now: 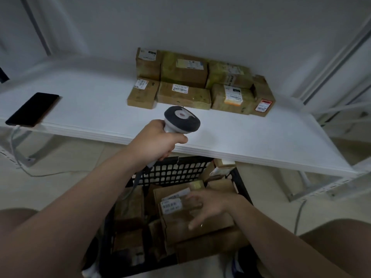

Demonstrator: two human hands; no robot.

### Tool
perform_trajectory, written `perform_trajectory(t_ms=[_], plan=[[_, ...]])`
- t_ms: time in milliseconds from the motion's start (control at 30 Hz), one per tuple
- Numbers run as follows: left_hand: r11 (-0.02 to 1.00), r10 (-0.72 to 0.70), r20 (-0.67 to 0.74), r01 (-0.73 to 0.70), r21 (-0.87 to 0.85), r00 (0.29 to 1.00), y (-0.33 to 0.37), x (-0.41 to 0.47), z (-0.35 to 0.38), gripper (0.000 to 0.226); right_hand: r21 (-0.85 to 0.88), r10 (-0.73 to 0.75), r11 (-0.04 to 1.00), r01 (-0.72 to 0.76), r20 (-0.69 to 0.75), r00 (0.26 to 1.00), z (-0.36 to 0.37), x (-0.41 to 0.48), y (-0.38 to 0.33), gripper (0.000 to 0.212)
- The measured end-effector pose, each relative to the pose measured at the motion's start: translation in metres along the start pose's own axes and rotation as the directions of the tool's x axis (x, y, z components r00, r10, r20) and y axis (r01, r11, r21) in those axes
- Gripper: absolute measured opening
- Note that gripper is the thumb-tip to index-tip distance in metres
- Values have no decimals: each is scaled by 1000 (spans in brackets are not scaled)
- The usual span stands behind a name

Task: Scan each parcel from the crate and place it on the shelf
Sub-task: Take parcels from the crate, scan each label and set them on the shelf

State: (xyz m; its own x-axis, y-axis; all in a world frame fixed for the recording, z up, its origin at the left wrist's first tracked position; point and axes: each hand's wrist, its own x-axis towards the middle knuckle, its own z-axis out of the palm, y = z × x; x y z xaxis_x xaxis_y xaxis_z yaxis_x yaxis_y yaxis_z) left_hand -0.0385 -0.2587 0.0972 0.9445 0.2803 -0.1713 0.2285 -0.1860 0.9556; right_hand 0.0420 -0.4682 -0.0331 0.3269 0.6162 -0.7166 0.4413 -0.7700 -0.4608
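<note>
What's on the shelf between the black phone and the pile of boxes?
Nothing. In the head view, the white shelf is bare between the phone and the parcels. The left hand holds the scanner nearer its front edge.

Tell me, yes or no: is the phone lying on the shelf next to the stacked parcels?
No: the phone lies at the shelf's far left edge, well apart from the parcels grouped toward the right.
</note>
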Motion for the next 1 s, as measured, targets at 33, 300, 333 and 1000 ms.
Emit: perform_trajectory(t_ms=[33, 300, 333, 1000], plan=[[1000, -2, 7, 2, 9, 1000, -1, 1, 4, 19, -27, 36, 999, -34, 76, 996, 6, -4, 2, 104], [999, -13, 30, 12, 33, 999, -4, 11, 20, 19, -78, 58, 995, -63, -60, 996, 16, -4, 16, 112], [999, -10, 33, 8, 38, 999, -4, 12, 21, 19, -49, 63, 997, -68, -100, 993, 13, -4, 19, 111], [995, 72, -50, -75, -62, 996, 13, 21, 13, 18, -24, -80, 997, 77, -413, 907, -106, -57, 2, 44]])
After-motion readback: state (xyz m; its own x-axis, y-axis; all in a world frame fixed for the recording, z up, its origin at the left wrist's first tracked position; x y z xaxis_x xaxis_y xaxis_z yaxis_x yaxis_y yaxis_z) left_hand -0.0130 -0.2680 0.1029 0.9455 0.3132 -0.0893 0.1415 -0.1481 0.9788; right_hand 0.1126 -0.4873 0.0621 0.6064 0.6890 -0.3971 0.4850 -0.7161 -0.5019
